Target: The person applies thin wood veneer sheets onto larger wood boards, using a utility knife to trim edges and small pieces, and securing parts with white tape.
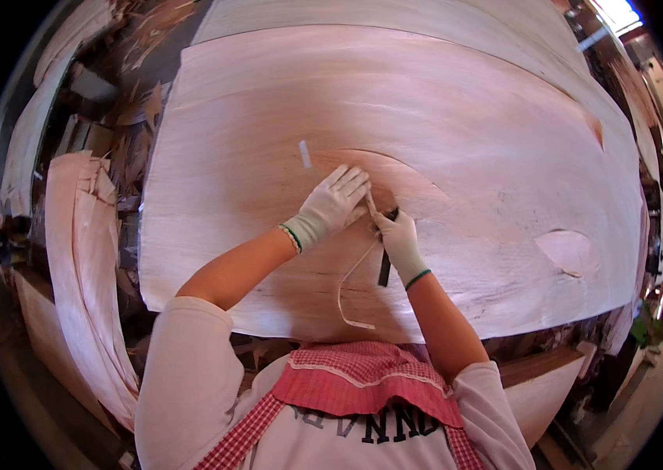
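A large sheet of pale pinkish wood veneer (457, 102) lies before me. My left hand (333, 202), in a white glove with a green-edged cuff, rests on it with the fingers stretched out and nearly flat. Close beside it, my gloved right hand (402, 243) is closed around a slim black tool (384, 270); the tool's working end is hidden. Between its fingertips it also pinches a narrow pale strip of tape (340, 291), whose tail curls toward me. Just beyond both hands is a curved, leaf-shaped gap or patch (398, 174) in the veneer.
A short white tape piece (305, 154) sits left of the curved edge. Another leaf-shaped patch (568, 252) shows at the right. Long veneer strips (85, 243) hang at the left, near torn scraps (155, 35). More sheet (269, 16) extends behind.
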`<state>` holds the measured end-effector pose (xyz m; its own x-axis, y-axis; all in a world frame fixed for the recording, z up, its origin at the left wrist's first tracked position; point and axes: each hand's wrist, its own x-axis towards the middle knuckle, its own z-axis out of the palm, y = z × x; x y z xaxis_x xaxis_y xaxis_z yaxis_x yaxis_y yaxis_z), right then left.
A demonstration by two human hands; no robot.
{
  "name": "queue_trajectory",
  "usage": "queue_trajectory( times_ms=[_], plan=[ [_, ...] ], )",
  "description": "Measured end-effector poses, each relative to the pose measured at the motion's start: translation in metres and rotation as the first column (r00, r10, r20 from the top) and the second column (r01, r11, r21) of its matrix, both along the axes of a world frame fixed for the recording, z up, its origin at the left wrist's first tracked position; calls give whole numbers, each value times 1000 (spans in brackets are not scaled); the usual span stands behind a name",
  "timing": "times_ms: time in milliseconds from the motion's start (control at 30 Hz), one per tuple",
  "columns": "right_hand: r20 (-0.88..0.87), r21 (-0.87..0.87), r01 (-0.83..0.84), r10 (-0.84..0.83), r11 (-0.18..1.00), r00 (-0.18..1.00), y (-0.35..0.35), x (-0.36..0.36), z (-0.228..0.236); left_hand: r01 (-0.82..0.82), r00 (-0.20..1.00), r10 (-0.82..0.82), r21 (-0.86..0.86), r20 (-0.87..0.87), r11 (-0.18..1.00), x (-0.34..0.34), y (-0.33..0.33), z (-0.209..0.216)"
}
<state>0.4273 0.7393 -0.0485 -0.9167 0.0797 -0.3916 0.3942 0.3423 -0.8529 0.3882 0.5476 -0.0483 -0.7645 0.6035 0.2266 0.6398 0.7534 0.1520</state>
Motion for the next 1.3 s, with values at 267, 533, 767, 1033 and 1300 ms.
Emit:
queue_trajectory(
  times_ms=[267, 533, 767, 1033, 1300],
  plan=[
    [87, -50, 94, -90, 994, 992, 72, -57, 27, 51, 998, -52, 30, 28, 998, -37, 63, 15],
    [-32, 337, -26, 39, 941, 999, 118, -59, 39, 82, 995, -80, -35, 66, 996, -49, 96, -1],
    [-106, 441, 61, -15, 895, 994, 138, -40, 4, 265, 954, -283, 162, 99, 950, -28, 160, 22],
    [-227, 89, 118, -95, 989, 969, 214, -25, 88, 128, 944, -90, -102, 317, 987, -30, 198, 42],
    [-494, 134, 210, -118, 969, 861, 300, 146, 145, -531, 346, -616, 689, 707, 493, 114, 340, 134]
  ],
)
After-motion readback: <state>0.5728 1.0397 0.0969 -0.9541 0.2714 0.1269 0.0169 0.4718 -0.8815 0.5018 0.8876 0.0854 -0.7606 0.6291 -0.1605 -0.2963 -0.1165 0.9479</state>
